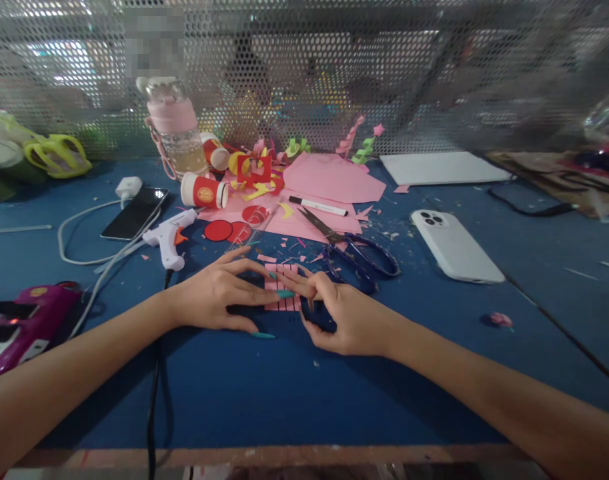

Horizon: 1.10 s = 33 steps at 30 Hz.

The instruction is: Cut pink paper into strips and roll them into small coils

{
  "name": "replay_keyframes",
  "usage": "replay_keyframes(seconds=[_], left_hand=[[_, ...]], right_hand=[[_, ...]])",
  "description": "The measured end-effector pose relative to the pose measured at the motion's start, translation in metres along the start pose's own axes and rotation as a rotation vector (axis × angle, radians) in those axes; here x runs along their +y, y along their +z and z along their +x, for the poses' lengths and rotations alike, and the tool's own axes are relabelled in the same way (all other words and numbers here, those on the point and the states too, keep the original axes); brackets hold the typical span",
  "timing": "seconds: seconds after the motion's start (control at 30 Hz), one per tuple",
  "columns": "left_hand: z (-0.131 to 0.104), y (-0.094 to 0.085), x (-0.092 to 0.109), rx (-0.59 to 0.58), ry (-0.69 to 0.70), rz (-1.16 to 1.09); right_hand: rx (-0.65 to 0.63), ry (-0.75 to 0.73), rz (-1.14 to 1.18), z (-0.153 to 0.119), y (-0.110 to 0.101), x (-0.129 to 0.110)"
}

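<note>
Pink paper (273, 300) under both hands' fingers (285, 294)

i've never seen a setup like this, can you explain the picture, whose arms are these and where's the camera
There's no robot here: the arms belong to a person working bare-handed. The single picture comes from a camera worn on their head, looking forward and down.

On the blue tabletop, beyond the hands, are large pink paper sheets, a white marker with a black cap and blue-handled scissors. A white glue gun and a black phone lie to the left, a white phone to the right.

The left hand is spread, its fingertips on a small pink paper piece with dark lines. The right hand is curled at that piece's right edge; whether it grips anything is hard to tell.
</note>
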<state>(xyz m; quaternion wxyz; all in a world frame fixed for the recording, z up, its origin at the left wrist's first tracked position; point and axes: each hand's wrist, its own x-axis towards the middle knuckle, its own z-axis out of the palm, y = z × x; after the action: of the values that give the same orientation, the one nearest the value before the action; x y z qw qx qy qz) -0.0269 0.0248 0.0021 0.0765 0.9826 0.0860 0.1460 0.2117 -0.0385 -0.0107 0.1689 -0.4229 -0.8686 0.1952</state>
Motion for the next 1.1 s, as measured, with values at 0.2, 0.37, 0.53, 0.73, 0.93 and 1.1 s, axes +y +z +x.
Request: replay_keyframes(seconds=[0.2,0.37,0.53,0.73,0.93,1.1], left_hand=[[0.000,-0.002,0.001,-0.045,-0.034,-0.011],[0.000,-0.005,0.002,-0.070,0.033,-0.019],[-0.002,-0.003,0.003,-0.011,0.067,0.095],[-0.002,-0.003,0.001,0.010,0.006,0.097],[-0.002,-0.004,-0.007,-0.029,-0.002,-0.063],[-0.001,-0.003,-0.007,-0.132,-0.030,-0.071]], right_hand=[[-0.005,-0.007,0.017,0.001,-0.001,-0.001],[0.018,-0.051,0.008,0.002,-0.002,-0.002],[0.002,-0.036,0.015,0.002,0.000,-0.001],[-0.002,-0.017,0.020,0.002,0.000,0.000],[0.022,-0.069,0.042,0.001,-0.001,-0.001],[0.025,-0.037,0.010,0.001,-0.001,-0.002]])
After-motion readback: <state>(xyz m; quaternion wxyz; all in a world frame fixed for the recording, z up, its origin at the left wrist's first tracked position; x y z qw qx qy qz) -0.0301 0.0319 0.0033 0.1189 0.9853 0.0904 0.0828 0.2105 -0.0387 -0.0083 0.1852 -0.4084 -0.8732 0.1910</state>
